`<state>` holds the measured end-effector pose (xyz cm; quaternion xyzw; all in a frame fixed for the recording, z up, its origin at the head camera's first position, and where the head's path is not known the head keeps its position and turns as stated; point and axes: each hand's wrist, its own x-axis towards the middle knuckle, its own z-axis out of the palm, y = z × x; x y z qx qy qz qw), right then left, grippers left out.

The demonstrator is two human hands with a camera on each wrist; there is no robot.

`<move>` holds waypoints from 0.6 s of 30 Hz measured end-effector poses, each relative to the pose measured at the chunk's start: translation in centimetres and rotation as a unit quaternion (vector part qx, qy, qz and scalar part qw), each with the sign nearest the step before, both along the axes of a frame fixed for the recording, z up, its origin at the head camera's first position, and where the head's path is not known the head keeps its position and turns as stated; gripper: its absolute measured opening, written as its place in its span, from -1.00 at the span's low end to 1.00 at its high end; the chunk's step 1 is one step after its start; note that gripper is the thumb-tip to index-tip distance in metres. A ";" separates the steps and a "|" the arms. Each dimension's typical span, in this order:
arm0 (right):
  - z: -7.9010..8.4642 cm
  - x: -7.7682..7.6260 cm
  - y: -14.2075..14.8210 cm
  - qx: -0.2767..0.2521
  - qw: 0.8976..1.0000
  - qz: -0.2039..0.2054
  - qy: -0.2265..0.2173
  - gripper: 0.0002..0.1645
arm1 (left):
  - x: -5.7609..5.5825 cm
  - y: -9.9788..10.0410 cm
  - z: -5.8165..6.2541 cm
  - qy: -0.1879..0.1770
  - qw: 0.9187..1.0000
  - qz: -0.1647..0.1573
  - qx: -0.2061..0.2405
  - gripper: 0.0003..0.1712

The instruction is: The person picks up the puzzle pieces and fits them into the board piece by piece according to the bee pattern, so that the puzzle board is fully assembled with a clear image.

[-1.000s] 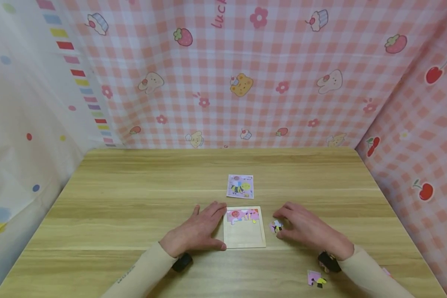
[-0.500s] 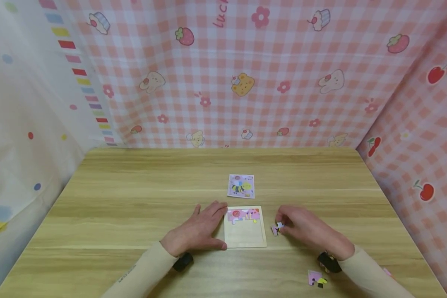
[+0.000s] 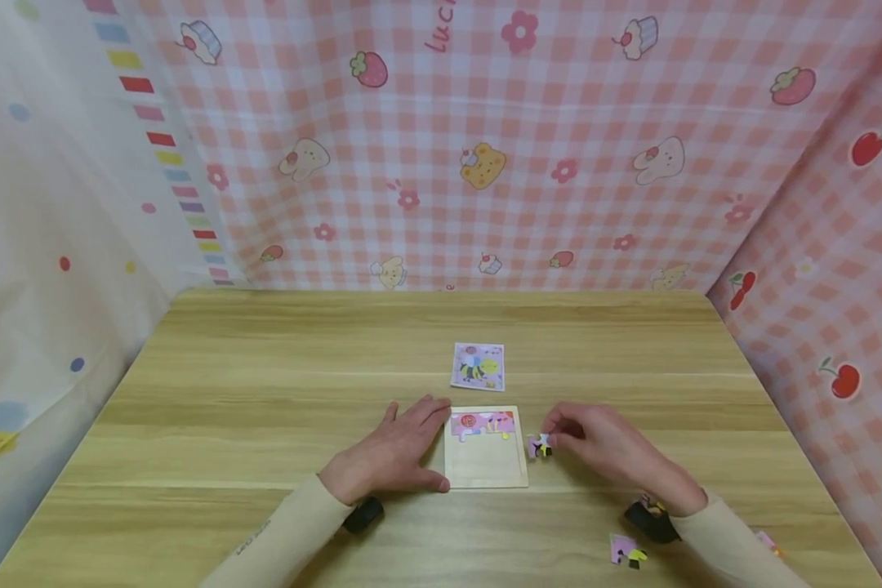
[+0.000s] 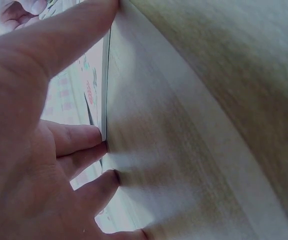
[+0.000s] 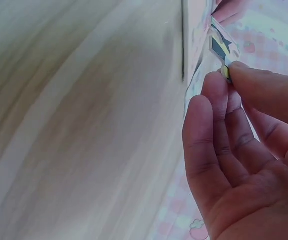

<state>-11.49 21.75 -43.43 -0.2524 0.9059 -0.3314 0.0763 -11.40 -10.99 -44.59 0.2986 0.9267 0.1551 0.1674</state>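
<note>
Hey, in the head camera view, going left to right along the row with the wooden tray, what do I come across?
Left hand at the tray's edge, wooden tray, puzzle piece pinched in fingers, then the right hand holding it.

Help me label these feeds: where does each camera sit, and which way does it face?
Head: on the head, facing forward and down at table, tray and curtain; left hand, right hand and sleeves show.
Left wrist: on that wrist, facing the table and tray edge; left hand large, right hand partly.
Right wrist: on that wrist, facing the puzzle piece the right hand pinches; left hand partly too.
Head and right wrist share the puzzle piece.
</note>
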 end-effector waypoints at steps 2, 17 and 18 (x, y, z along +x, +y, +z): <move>0.2 0.0 -0.4 -0.001 1.000 -0.003 0.001 -0.83 | 0.0 0.0 0.0 0.000 1.000 0.000 0.001 0.14; 1.2 -0.2 -3.4 -0.031 0.999 0.007 -0.004 -0.87 | 0.0 0.0 -0.1 -0.004 1.000 0.009 0.004 0.15; 1.2 -0.2 -3.6 -0.031 0.999 0.008 -0.002 -0.87 | -0.1 0.0 -0.1 -0.003 1.000 0.009 0.004 0.15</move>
